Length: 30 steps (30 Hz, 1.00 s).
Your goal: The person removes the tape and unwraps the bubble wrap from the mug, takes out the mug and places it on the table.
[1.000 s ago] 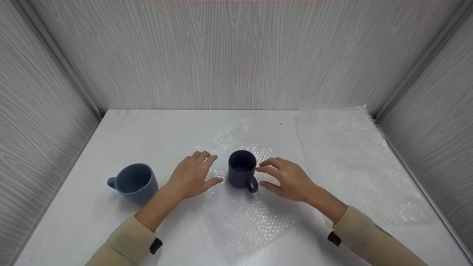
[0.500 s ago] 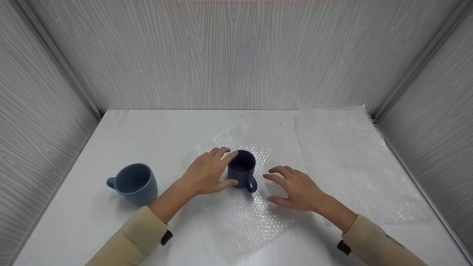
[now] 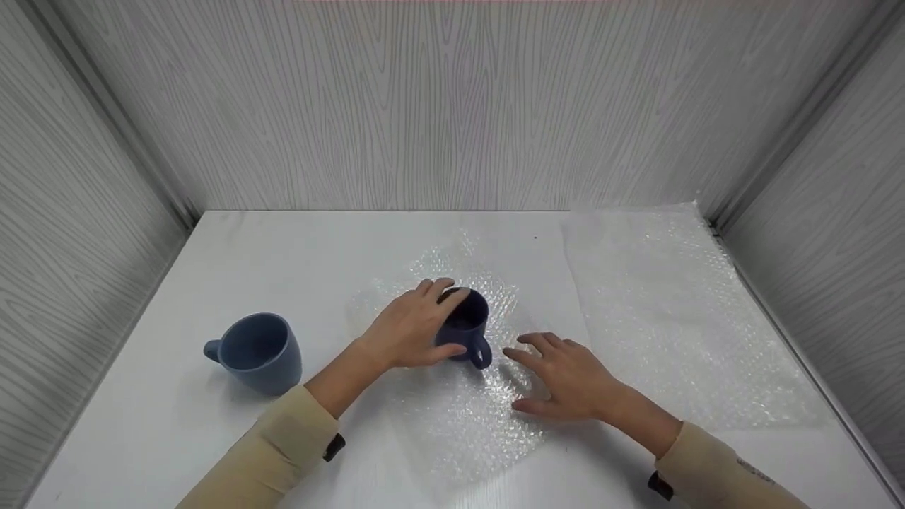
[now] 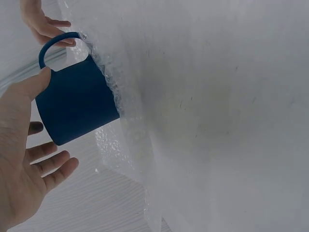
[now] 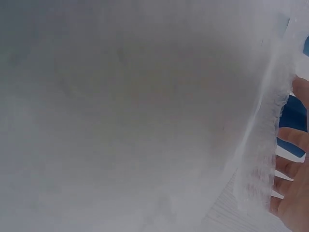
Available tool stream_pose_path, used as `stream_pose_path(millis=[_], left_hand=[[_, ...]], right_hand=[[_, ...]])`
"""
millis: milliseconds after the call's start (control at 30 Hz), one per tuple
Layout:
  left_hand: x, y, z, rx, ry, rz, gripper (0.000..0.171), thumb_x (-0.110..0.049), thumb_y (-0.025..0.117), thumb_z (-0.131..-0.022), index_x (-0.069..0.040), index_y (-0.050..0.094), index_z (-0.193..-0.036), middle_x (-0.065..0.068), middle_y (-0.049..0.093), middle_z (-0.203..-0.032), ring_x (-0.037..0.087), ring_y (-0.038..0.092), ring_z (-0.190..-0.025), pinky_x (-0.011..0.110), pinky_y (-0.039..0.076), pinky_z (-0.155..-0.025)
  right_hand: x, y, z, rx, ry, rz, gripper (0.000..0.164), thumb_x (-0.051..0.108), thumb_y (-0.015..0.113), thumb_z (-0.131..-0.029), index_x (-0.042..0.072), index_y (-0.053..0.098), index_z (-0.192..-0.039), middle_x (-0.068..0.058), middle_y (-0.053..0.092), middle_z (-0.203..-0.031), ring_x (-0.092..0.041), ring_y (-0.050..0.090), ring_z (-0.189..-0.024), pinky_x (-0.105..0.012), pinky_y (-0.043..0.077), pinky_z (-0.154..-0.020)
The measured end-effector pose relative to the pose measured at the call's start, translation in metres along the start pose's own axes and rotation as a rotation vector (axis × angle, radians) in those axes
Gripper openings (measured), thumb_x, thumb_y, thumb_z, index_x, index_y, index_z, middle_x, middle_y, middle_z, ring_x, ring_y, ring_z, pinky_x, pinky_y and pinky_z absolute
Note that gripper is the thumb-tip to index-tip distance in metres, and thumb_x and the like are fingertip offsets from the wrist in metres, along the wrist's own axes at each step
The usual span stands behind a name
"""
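Note:
A dark blue mug (image 3: pixel 459 339) stands upright on a sheet of bubble wrap (image 3: pixel 488 438) in the middle of the table, handle toward the near right. My left hand (image 3: pixel 410 329) is at its left side, thumb and fingers spread about the rim. In the left wrist view the thumb (image 4: pixel 36 84) reaches the mug near its handle, while several fingers stand loose; firm contact cannot be told. To the right and nearer me, my right hand (image 3: pixel 573 382) hovers over the wrap, fingers loosely bent and holding nothing.
A larger grey-blue mug (image 3: pixel 261 353) stands at the left, its handle pointing left, close to my left forearm. Another sheet of bubble wrap (image 3: pixel 657 304) lies flat at the right. Wood-grain panels (image 3: pixel 452 106) enclose the back and both sides.
My left hand has moved right, from beside the dark blue mug to its rim. My right hand has drawn back from the handle, toward me and slightly right. The mugs stay put.

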<state>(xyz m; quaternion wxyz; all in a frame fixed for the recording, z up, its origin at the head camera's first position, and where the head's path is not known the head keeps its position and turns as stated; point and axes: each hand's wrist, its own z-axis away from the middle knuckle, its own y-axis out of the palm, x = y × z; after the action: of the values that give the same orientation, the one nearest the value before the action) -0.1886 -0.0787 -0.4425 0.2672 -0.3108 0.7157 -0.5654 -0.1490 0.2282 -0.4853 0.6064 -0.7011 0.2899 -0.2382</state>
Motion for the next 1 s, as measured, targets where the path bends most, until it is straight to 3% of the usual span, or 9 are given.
stream_pose_path(millis=[200,467,1000], left_hand=[[-0.003,0.004,-0.007,0.034,0.006,-0.001,0.086,-0.061,0.070,-0.094,-0.013,0.043,-0.160,0.020,0.050,-0.156,0.034,0.059,-0.135,0.045,0.059,-0.106],[-0.005,0.010,-0.016,0.046,0.012,0.011,0.088,-0.061,0.071,-0.094,-0.014,0.041,-0.161,0.020,0.049,-0.157,0.034,0.057,-0.134,0.044,0.060,-0.105],[-0.006,0.011,-0.025,0.047,0.037,0.017,0.078,-0.052,0.074,-0.093,-0.020,0.045,-0.158,0.020,0.051,-0.150,0.035,0.058,-0.129,0.045,0.062,-0.099]], right_hand=[[0.002,0.002,0.002,0.050,0.017,0.043,0.083,0.076,0.066,-0.088,0.024,0.056,-0.151,-0.012,0.061,-0.147,-0.033,0.063,-0.131,-0.051,0.063,-0.090],[0.002,0.006,0.003,0.065,-0.011,0.127,0.087,0.083,0.062,-0.085,0.025,0.058,-0.149,-0.011,0.066,-0.141,-0.032,0.067,-0.123,-0.046,0.064,-0.078],[0.003,0.007,0.000,0.125,-0.004,0.077,0.081,0.077,0.065,-0.086,0.026,0.058,-0.149,-0.012,0.064,-0.140,-0.034,0.065,-0.122,-0.044,0.063,-0.070]])
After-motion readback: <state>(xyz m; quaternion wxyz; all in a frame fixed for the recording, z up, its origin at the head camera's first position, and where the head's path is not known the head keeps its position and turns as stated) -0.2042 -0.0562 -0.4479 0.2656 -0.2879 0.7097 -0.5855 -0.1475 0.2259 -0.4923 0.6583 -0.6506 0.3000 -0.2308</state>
